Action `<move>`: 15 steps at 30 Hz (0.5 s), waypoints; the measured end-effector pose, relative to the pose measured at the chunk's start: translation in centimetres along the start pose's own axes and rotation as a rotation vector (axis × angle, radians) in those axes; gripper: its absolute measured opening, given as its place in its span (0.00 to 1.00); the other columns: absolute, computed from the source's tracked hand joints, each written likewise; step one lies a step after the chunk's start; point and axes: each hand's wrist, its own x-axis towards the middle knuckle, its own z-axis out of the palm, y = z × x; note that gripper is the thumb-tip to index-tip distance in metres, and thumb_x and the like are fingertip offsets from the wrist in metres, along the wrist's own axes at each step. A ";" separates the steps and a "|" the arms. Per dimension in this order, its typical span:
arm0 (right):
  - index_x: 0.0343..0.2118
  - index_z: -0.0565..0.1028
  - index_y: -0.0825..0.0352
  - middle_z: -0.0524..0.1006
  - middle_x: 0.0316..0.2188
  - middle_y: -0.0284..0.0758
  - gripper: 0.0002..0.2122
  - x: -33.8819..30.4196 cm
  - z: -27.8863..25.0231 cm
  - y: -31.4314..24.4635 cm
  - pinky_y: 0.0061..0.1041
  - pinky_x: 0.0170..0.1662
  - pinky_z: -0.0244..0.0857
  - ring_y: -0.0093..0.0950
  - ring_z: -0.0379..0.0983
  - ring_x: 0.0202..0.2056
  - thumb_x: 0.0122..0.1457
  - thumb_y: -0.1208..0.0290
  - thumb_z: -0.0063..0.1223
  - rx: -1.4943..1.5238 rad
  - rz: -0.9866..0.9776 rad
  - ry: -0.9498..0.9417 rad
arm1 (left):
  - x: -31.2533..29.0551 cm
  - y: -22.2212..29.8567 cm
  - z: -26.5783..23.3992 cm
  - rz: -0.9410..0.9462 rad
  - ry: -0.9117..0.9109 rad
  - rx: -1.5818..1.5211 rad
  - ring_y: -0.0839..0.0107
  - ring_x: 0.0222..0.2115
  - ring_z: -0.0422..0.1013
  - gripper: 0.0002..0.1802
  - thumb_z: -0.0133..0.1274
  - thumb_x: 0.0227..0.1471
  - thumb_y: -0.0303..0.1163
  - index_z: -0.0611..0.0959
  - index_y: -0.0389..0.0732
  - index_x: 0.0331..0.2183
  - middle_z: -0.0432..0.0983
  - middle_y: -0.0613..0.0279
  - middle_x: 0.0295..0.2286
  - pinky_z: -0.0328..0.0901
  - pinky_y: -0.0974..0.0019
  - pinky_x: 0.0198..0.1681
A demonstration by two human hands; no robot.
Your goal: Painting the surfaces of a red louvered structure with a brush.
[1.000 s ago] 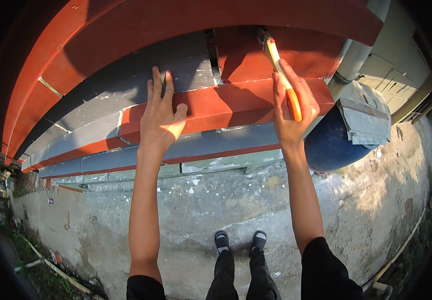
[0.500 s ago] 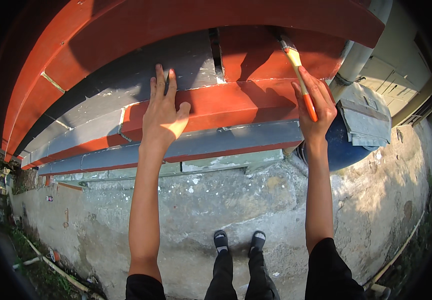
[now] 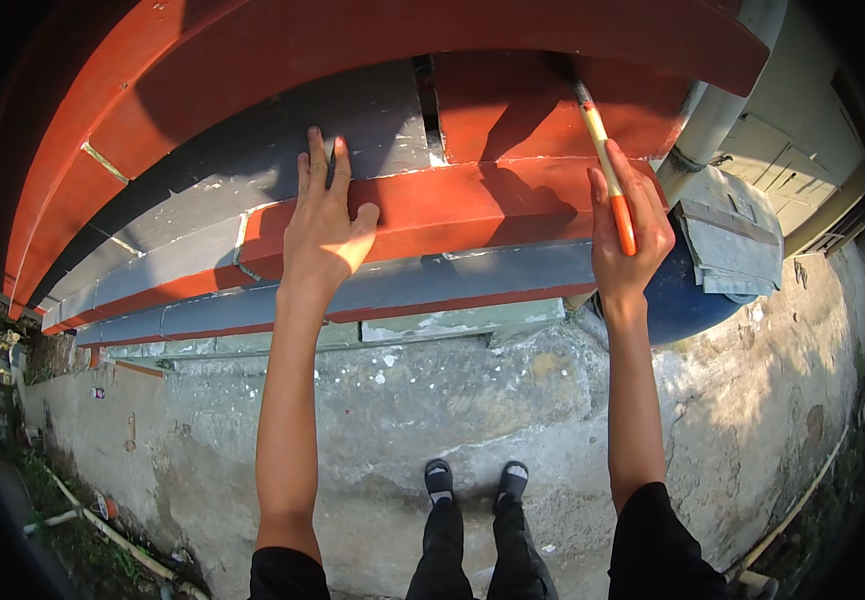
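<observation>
My right hand (image 3: 631, 215) grips a paintbrush (image 3: 596, 130) by its handle, which is yellow toward the bristles and orange-red at the end. The bristles reach up into the shadow beneath the overhanging red beam (image 3: 433, 27), against the red-painted panel (image 3: 513, 110); their tips are hard to make out. My left hand (image 3: 323, 235) lies with fingers stretched over the grey panel (image 3: 373, 120), its palm above the red ledge (image 3: 473, 205). Nothing shows in the left hand. A dark gap separates the grey panel from the red one.
A blue drum (image 3: 688, 295) with grey sheets (image 3: 728, 235) on top stands at the right, beside a pale pipe (image 3: 718, 110). Below the ledge run a grey-and-red step (image 3: 433, 285) and a worn green edge. Rough concrete (image 3: 373, 420) lies underfoot; plants and poles border it.
The paintbrush has turned so its narrow side shows, and its bristles sit slightly farther right. My right hand has shifted a little; my left hand is almost still.
</observation>
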 end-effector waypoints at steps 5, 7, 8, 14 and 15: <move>0.46 0.82 0.70 0.83 0.33 0.40 0.17 -0.4 1.9 -4.4 0.24 0.34 0.73 0.30 0.78 0.28 0.51 0.83 0.66 0.208 -0.107 -0.030 | 0.0 0.0 0.2 0.031 0.020 -0.007 0.53 0.70 0.43 0.46 0.47 0.49 0.38 0.56 0.46 0.69 0.36 0.57 0.71 0.68 0.53 0.60; 0.47 0.81 0.69 0.82 0.31 0.41 0.19 0.2 4.1 -5.8 0.25 0.33 0.71 0.33 0.76 0.27 0.50 0.84 0.66 0.232 -0.122 -0.055 | -0.1 -0.2 -0.3 0.012 -0.007 -0.012 0.55 0.70 0.42 0.46 0.47 0.50 0.38 0.54 0.48 0.70 0.33 0.58 0.71 0.65 0.53 0.62; 0.48 0.81 0.68 0.82 0.30 0.41 0.20 0.7 5.5 -5.2 0.25 0.32 0.70 0.33 0.75 0.26 0.50 0.84 0.66 0.251 -0.191 0.000 | 0.0 -0.1 -0.2 0.000 -0.030 -0.035 0.57 0.71 0.40 0.47 0.47 0.50 0.38 0.52 0.49 0.70 0.30 0.60 0.72 0.62 0.53 0.64; 0.50 0.80 0.69 0.82 0.29 0.39 0.19 -2.3 4.9 -4.0 0.21 0.32 0.69 0.25 0.77 0.26 0.53 0.84 0.64 0.220 0.094 -0.152 | 0.2 -0.7 0.4 0.061 0.010 -0.039 0.52 0.70 0.42 0.46 0.46 0.48 0.40 0.57 0.44 0.69 0.35 0.57 0.71 0.65 0.53 0.62; 0.50 0.80 0.69 0.82 0.29 0.38 0.18 -2.7 4.5 -4.0 0.20 0.32 0.70 0.22 0.77 0.26 0.54 0.83 0.63 0.260 0.139 -0.137 | 0.2 -1.0 0.6 0.054 0.015 -0.036 0.52 0.70 0.42 0.46 0.46 0.48 0.40 0.57 0.44 0.69 0.35 0.57 0.71 0.65 0.53 0.62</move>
